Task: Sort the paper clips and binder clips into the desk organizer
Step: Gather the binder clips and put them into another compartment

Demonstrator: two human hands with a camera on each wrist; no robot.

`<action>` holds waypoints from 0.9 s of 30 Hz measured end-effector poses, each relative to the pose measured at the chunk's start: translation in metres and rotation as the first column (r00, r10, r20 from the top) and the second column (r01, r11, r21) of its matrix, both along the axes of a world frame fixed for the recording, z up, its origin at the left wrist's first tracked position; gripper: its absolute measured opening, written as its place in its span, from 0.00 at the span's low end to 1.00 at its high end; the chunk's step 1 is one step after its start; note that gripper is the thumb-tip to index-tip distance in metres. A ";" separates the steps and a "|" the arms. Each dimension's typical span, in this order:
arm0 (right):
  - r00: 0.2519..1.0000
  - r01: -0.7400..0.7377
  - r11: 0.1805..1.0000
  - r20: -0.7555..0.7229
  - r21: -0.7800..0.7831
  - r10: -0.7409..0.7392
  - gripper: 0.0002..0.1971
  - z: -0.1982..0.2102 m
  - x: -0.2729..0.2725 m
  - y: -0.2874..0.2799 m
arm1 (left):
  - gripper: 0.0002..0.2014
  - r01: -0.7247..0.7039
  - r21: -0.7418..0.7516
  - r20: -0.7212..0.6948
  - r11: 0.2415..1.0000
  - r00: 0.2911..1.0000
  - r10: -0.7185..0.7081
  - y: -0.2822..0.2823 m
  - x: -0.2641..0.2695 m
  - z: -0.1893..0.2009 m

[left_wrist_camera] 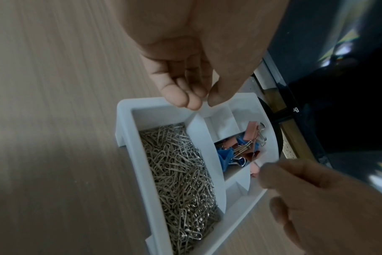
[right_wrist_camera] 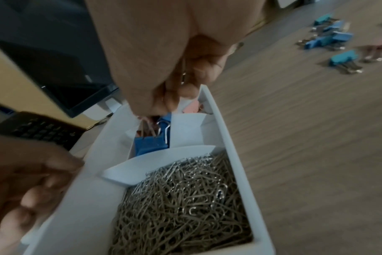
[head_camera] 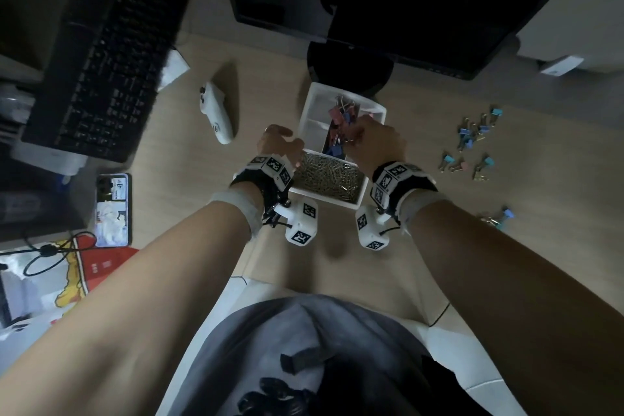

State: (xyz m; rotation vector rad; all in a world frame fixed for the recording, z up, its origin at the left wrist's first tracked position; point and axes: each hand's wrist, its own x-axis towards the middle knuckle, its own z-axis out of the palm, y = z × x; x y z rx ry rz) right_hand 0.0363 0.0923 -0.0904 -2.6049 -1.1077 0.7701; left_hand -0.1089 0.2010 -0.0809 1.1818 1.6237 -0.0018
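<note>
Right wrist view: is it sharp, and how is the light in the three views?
Right wrist view: soft with blur, most on the loose binder clips on the desk and the left hand; the paper clips are clearer. Head view: dim, dark toward the top, edges bent by the wide lens. Left wrist view: brighter, the organizer fairly sharp, the right hand blurred.

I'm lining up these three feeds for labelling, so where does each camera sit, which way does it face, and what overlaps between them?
Head: worn on the head, looking down at the desk; both forearms, left hand and right hand show.
Left wrist: looks along the left hand at the organizer; the right hand's fingers intrude.
Right wrist: looks along the right hand over the binder clips; loose clips lie beyond.
All three views share the organizer and its paper clips.
</note>
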 end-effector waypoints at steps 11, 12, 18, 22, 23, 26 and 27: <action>0.980 0.092 0.959 0.192 -0.267 -0.040 0.17 -0.019 0.025 0.018 | 0.12 0.031 0.017 0.031 0.999 0.999 -0.031 -0.001 -0.005 -0.003; 0.980 0.097 0.953 0.194 -0.287 -0.042 0.15 -0.020 0.024 0.021 | 0.13 0.046 0.017 0.032 0.999 0.998 -0.046 -0.001 -0.007 -0.003; 0.989 0.121 0.939 0.119 -0.321 -0.087 0.08 -0.021 0.033 0.034 | 0.12 0.063 0.008 0.072 0.998 0.995 -0.064 -0.003 -0.009 -0.002; 0.987 0.151 0.940 0.102 -0.307 -0.125 0.10 -0.022 0.030 0.032 | 0.12 0.043 0.034 0.055 0.999 0.997 -0.044 -0.007 -0.009 -0.003; 0.985 0.143 0.941 0.132 -0.306 -0.107 0.09 -0.022 0.029 0.030 | 0.12 0.044 0.042 0.051 0.998 0.998 -0.046 -0.007 -0.009 -0.004; 0.977 0.068 0.947 0.215 -0.315 0.001 0.08 -0.021 0.027 0.028 | 0.13 0.040 0.036 0.065 0.999 0.997 -0.043 -0.009 -0.008 -0.001; 0.972 0.040 0.943 0.232 -0.331 0.041 0.08 -0.020 0.028 0.029 | 0.13 0.033 0.030 0.076 0.999 0.996 -0.035 -0.010 -0.008 0.000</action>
